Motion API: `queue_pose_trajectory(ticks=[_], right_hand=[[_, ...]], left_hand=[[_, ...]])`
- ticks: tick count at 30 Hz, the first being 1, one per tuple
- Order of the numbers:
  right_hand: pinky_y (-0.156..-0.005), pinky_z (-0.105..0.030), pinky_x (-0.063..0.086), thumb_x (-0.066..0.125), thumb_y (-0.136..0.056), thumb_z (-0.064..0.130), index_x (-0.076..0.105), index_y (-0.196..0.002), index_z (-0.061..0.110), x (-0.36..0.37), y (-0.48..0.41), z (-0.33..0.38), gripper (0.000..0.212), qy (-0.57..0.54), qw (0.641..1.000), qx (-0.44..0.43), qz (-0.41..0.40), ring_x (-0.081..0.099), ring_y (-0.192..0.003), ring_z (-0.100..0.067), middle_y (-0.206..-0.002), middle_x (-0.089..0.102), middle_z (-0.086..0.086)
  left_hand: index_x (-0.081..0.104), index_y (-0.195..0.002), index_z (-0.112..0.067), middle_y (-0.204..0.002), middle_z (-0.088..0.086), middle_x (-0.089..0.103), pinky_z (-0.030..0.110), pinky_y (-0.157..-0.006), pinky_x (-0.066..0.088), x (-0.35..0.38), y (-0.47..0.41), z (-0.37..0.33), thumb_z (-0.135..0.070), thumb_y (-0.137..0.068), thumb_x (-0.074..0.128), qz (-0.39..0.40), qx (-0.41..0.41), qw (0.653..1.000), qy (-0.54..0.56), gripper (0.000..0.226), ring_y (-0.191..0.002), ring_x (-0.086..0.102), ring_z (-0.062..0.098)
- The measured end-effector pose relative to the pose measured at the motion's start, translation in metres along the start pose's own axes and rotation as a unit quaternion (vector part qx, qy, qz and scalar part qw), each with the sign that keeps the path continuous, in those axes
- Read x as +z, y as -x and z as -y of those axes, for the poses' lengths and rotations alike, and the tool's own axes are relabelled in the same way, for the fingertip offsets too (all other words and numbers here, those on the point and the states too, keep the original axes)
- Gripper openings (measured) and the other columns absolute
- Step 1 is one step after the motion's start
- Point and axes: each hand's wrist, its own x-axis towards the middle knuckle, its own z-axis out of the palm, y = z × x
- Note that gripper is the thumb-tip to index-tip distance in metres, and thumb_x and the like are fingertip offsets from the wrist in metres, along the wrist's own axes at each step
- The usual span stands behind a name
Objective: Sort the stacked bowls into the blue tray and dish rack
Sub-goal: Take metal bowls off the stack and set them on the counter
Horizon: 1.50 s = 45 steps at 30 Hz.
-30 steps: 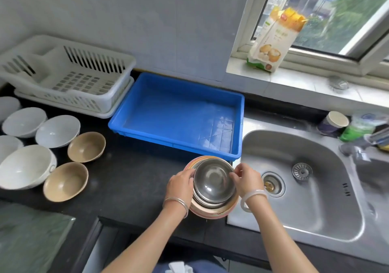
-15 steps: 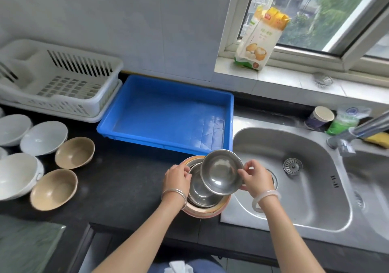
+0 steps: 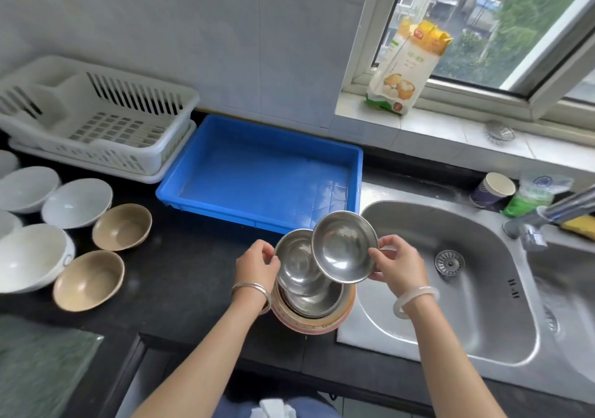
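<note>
A stack of bowls [image 3: 314,316] stands on the black counter just left of the sink, steel bowls nested in a pink-rimmed one. My right hand [image 3: 397,264] grips the rim of a small steel bowl [image 3: 343,247], lifted and tilted above the stack. My left hand [image 3: 257,264] pinches the rim of a second steel bowl [image 3: 297,263], also raised and tilted off the stack. The blue tray [image 3: 193,176] lies behind the stack with nothing in it. The white dish rack [image 3: 96,121] stands at the far left against the wall, with nothing in it.
White bowls [image 3: 75,202] and two tan bowls [image 3: 122,226] sit upright on the counter at the left. The steel sink [image 3: 450,282] is to the right, with a tap [image 3: 553,213], a paper cup [image 3: 492,190] and a green packet behind it. A flour bag [image 3: 409,70] stands on the windowsill.
My right hand lifted the top steel bowl off the stack, up and to the right. My left hand has since raised a second steel bowl by its rim.
</note>
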Motion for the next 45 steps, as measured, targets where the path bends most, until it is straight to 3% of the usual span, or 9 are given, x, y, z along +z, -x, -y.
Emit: queue_pose_trajectory(ticks=[3,10,14,19,23,28,33,40,45], right_hand=[[-0.051,-0.029,0.057,0.064,-0.084,0.008,0.057,-0.077,0.017,0.012,-0.003,0.013,0.014,-0.013,1.0,-0.015,0.008,0.063,-0.051,-0.012,-0.072,0.065,-0.004],[-0.052,-0.03,0.055,0.064,-0.085,0.01,0.056,-0.077,0.017,0.066,-0.007,0.04,0.013,-0.011,0.996,-0.026,0.08,0.063,-0.049,-0.017,-0.069,0.065,-0.008],[-0.044,-0.021,0.052,0.062,-0.085,0.009,0.059,-0.086,0.011,0.115,-0.01,0.05,0.004,0.01,0.991,-0.024,0.13,0.065,-0.044,-0.011,-0.069,0.067,-0.008],[-0.042,-0.022,0.054,0.057,-0.086,0.004,0.054,-0.084,0.011,0.185,-0.008,0.061,0.007,0.013,0.98,-0.013,0.198,0.065,-0.054,-0.02,-0.074,0.061,-0.009],[-0.039,-0.016,0.05,0.057,-0.087,0.006,0.054,-0.092,0.009,0.233,-0.007,0.065,0.007,0.048,0.976,-0.022,0.212,0.064,-0.052,-0.012,-0.076,0.058,-0.002],[-0.038,-0.019,0.051,0.056,-0.088,0.007,0.052,-0.093,0.011,0.274,-0.011,0.066,0.008,0.079,0.97,0.01,0.231,0.065,-0.062,-0.02,-0.089,0.063,-0.015],[-0.034,-0.014,0.045,0.057,-0.089,0.011,0.053,-0.095,0.013,0.299,-0.014,0.059,0.008,0.121,0.969,0.01,0.216,0.059,-0.057,-0.01,-0.082,0.057,-0.003],[-0.061,-0.028,0.058,0.058,-0.09,0.014,0.05,-0.099,0.017,0.315,-0.014,0.05,0.013,0.114,0.966,0.049,0.227,0.064,-0.063,-0.013,-0.08,0.057,0.001],[-0.053,-0.022,0.055,0.059,-0.089,0.014,0.05,-0.102,0.018,0.32,-0.011,0.049,0.016,0.073,0.964,0.08,0.244,0.064,-0.085,-0.02,-0.088,0.056,-0.001]], left_hand=[[0.057,-0.084,-0.016,-0.078,-0.006,0.06,0.033,-0.069,0.058,-0.018,-0.002,0.007,-0.01,-0.085,0.059,-0.024,-0.038,0.997,0.062,0.006,-0.072,0.064,0.014],[0.057,-0.08,-0.02,-0.081,0.0,0.065,0.023,-0.059,0.055,-0.065,-0.004,0.05,-0.007,-0.084,0.061,-0.097,-0.123,0.976,0.154,0.014,-0.073,0.064,0.011],[0.058,-0.081,-0.012,-0.076,0.006,0.064,0.021,-0.053,0.052,-0.09,0.001,0.082,-0.003,-0.083,0.06,-0.161,-0.182,0.947,0.209,0.009,-0.068,0.063,0.014],[0.056,-0.079,-0.009,-0.076,0.005,0.062,0.029,-0.063,0.055,-0.116,0.009,0.124,0.001,-0.083,0.059,-0.212,-0.243,0.912,0.255,0.011,-0.071,0.062,0.021],[0.055,-0.08,-0.009,-0.08,0.006,0.06,0.031,-0.068,0.055,-0.13,0.011,0.151,0.0,-0.083,0.058,-0.237,-0.278,0.892,0.267,0.011,-0.069,0.061,0.022],[0.056,-0.079,-0.011,-0.085,0.009,0.061,0.026,-0.062,0.053,-0.136,0.011,0.176,0.0,-0.083,0.059,-0.249,-0.31,0.879,0.265,0.012,-0.066,0.061,0.018],[0.056,-0.074,-0.013,-0.084,0.012,0.064,0.024,-0.057,0.052,-0.138,0.012,0.192,0.0,-0.082,0.059,-0.245,-0.331,0.874,0.258,0.016,-0.063,0.061,0.014],[0.058,-0.086,-0.007,-0.087,0.014,0.064,0.03,-0.064,0.055,-0.14,0.011,0.197,-0.001,-0.083,0.058,-0.232,-0.332,0.881,0.246,0.007,-0.065,0.061,0.019],[0.061,-0.098,-0.015,-0.08,0.004,0.062,0.029,-0.063,0.053,-0.14,0.011,0.195,-0.006,-0.086,0.057,-0.226,-0.31,0.89,0.248,0.016,-0.063,0.061,0.015]])
